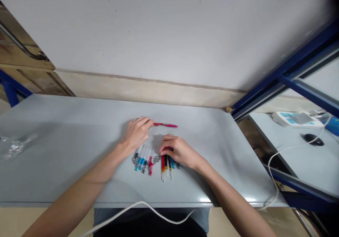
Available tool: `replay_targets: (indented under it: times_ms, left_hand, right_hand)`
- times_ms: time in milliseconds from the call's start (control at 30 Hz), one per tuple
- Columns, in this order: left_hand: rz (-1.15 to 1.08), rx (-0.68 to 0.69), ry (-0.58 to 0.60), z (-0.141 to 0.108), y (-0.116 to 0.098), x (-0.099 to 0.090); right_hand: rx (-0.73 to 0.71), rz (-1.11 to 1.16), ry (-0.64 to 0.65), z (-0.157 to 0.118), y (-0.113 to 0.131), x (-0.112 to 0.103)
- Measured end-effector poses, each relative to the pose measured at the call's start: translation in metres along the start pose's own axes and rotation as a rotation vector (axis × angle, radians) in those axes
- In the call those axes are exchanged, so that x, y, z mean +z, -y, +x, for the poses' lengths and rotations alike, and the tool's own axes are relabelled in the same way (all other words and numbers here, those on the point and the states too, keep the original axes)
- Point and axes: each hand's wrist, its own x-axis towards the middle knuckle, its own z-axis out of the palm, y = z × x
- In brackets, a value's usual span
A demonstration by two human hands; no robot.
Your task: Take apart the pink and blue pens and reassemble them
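Observation:
A red pen [171, 125] lies on the grey table beyond my hands, and the fingers of my left hand [139, 131] are closed at its left end. My right hand [176, 149] is curled over several ink refills [164, 163] with red and black parts; its fingertips are pinched, and what they grip is partly hidden. Clear pen barrels [143, 155] with blue and black grips lie side by side below my left hand. A short red pen part [150, 165] lies between the barrels and the refills. Blue and black caps show partly beneath my right hand.
A clear plastic bag [12, 148] lies at the table's left edge. A white cable [272, 159] hangs over the right edge and another stretch crosses in front of me. Blue metal framing [286, 67] stands at the right, before a second table with a black mouse [314, 139].

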Motion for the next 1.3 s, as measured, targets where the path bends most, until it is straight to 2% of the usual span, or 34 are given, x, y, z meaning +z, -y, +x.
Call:
replay_targets:
  times_ms: [367, 500, 567, 667, 733, 967, 1200, 1300]
  left_hand:
    - [-0.015, -0.01, 0.006, 0.0, 0.0, 0.001]
    - [-0.029, -0.016, 0.0, 0.0, 0.0, 0.0]
    - [-0.033, -0.017, -0.006, 0.0, -0.001, -0.001]
    - [-0.039, -0.015, -0.013, 0.0, -0.002, -0.002]
    - [-0.047, -0.008, -0.009, 0.0, -0.002, -0.001]
    - [-0.066, 0.01, 0.014, -0.001, -0.005, 0.001]
    - [-0.088, 0.015, -0.004, -0.001, -0.007, 0.004]
    - [-0.086, 0.012, -0.015, -0.001, -0.009, 0.002]
  right_hand:
    - [-0.021, -0.105, 0.023, -0.002, 0.001, 0.004]
    - [0.0, -0.074, -0.005, -0.001, 0.001, -0.004]
    - [0.082, -0.071, -0.11, -0.002, -0.002, -0.013]
    - [0.284, -0.151, -0.283, -0.005, -0.007, -0.025]
    - [0.391, -0.233, -0.323, -0.007, -0.01, -0.031]
    - [0.547, -0.484, -0.198, -0.012, -0.012, -0.037]
    - [0.591, -0.417, -0.051, -0.02, -0.005, -0.05]
    - [0.532, -0.331, -0.064, -0.021, -0.008, -0.054]
